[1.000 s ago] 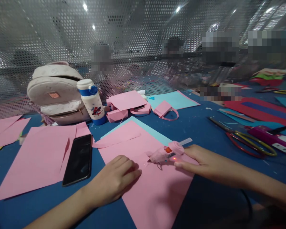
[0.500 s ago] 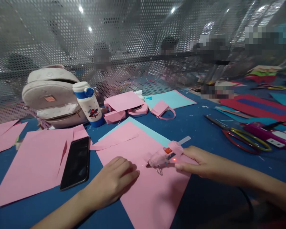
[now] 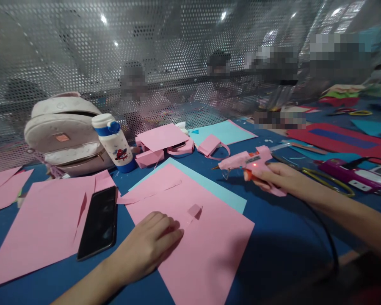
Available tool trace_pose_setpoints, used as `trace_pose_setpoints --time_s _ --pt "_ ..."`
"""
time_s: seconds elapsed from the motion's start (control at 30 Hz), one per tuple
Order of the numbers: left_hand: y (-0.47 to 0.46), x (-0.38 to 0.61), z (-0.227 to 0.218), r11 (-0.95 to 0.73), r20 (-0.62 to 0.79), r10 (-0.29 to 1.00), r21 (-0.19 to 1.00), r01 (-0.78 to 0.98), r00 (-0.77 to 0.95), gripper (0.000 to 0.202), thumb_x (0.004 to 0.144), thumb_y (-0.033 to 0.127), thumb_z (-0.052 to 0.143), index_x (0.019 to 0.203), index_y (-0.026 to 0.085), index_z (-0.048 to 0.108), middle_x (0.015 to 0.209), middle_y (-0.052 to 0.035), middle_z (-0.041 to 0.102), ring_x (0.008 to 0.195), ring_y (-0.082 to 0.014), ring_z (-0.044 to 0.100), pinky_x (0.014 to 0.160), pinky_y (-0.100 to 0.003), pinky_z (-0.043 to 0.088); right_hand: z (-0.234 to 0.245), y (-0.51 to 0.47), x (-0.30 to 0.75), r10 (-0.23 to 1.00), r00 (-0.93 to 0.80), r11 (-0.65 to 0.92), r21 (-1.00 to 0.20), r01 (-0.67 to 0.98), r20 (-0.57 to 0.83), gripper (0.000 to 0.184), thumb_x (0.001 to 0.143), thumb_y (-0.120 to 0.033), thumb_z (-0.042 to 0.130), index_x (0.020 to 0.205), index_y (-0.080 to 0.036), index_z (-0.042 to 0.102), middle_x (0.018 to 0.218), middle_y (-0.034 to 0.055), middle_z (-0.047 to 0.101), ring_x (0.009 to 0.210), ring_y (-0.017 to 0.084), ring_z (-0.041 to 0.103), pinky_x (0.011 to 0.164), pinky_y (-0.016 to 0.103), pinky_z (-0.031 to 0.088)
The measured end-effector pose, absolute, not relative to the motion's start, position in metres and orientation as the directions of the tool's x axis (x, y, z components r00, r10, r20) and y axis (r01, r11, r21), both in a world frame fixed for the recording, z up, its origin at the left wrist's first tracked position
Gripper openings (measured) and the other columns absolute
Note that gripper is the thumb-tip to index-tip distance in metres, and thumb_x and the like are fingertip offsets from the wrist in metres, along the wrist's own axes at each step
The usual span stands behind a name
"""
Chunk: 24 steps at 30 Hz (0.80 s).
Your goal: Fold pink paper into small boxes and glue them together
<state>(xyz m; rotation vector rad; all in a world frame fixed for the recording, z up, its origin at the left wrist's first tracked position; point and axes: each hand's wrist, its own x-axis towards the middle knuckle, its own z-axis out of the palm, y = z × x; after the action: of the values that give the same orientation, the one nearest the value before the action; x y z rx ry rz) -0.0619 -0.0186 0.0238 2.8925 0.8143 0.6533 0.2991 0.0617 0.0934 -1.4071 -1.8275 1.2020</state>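
Note:
My right hand (image 3: 269, 176) grips a pink hot glue gun (image 3: 244, 161) by its handle. A finger lies at the orange trigger, and a small red light glows on the body. The nozzle points left, raised above the table; a clear glue stick (image 3: 281, 146) sticks out of the back. My left hand (image 3: 155, 239) rests on a large pink paper sheet (image 3: 209, 250), its fingers curled and pressed together at the near end of a small folded pink paper piece (image 3: 194, 211). The fingertips' hold on it is partly hidden. A light blue sheet (image 3: 238, 202) shows beneath the pink one.
A black phone (image 3: 98, 222), white backpack (image 3: 63, 131) and water bottle (image 3: 116, 146) stand at left. Behind lie pink paper bags (image 3: 211, 146). At right are scissors (image 3: 332, 182) and a purple device (image 3: 352, 176). The black cord (image 3: 328, 237) hangs below my right arm. Perforated metal screening (image 3: 178, 38) closes the back.
My right hand has lifted the glue gun up and to the right, off the small folded paper piece, which is now uncovered. My left hand stays in nearly the same place.

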Motion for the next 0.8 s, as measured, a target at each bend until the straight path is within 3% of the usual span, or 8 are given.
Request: trace_pose_setpoints --time_s 0.23,0.47,0.67,0.73,0.8 --pt "-0.02 -0.062 0.026 -0.856 0.369 0.517 0.213 0.472 0.772 0.028 0.1 0.013 0.044 0.125 0.013 0.057 0.105 -0.0142 0.064 0.09 -0.024 0.057 0.075 -0.04 0.051 0.074 0.081 0.331 0.983 -0.137 0.0 -0.758 0.652 -0.118 0.045 0.087 -0.057 0.053 0.067 -0.017 0.054 0.061 -0.0026 0.046 0.048 0.007 0.037 0.047 0.024 0.026" --pt "-0.019 -0.061 0.024 -0.855 0.378 0.519 0.213 0.473 0.767 0.03 0.101 0.014 0.04 0.127 0.014 0.055 0.106 -0.0143 0.064 0.09 -0.0244 0.058 0.074 -0.039 0.051 0.053 0.072 0.343 0.997 -0.045 -0.012 -0.667 0.745 -0.067 0.044 0.086 -0.058 0.053 0.09 -0.015 0.064 0.084 0.0073 0.064 0.065 0.017 0.053 0.057 0.026 0.042" --pt "-0.019 -0.06 0.024 -0.858 0.388 0.512 0.188 0.478 0.766 0.031 0.102 0.015 0.038 0.127 0.014 0.056 0.105 -0.014 0.064 0.09 -0.0231 0.059 0.074 -0.038 0.051 0.064 0.058 0.354 0.997 -0.07 0.05 -0.37 0.928 -0.039 0.053 0.088 -0.064 0.041 0.105 -0.02 0.064 0.09 0.01 0.071 0.088 0.032 0.066 0.075 0.037 0.048" --pt "-0.02 -0.06 0.026 -0.858 0.394 0.511 0.185 0.479 0.764 0.031 0.103 0.016 0.037 0.126 0.015 0.057 0.104 -0.0138 0.065 0.09 -0.0226 0.059 0.075 -0.037 0.051 0.074 0.048 0.353 1.0 -0.015 0.019 -0.238 0.971 0.019 0.052 0.086 -0.068 0.038 0.102 -0.024 0.061 0.094 0.01 0.071 0.09 0.035 0.066 0.07 0.038 0.046" --pt "-0.02 -0.06 0.027 -0.859 0.399 0.509 0.18 0.479 0.763 0.031 0.103 0.017 0.036 0.125 0.015 0.058 0.103 -0.0135 0.065 0.089 -0.0221 0.059 0.074 -0.036 0.052 0.083 0.033 0.347 0.984 0.135 -0.118 -0.145 0.982 0.118 0.05 0.081 -0.072 0.04 0.093 -0.025 0.053 0.086 0.0092 0.069 0.077 0.034 0.066 0.06 0.037 0.041"
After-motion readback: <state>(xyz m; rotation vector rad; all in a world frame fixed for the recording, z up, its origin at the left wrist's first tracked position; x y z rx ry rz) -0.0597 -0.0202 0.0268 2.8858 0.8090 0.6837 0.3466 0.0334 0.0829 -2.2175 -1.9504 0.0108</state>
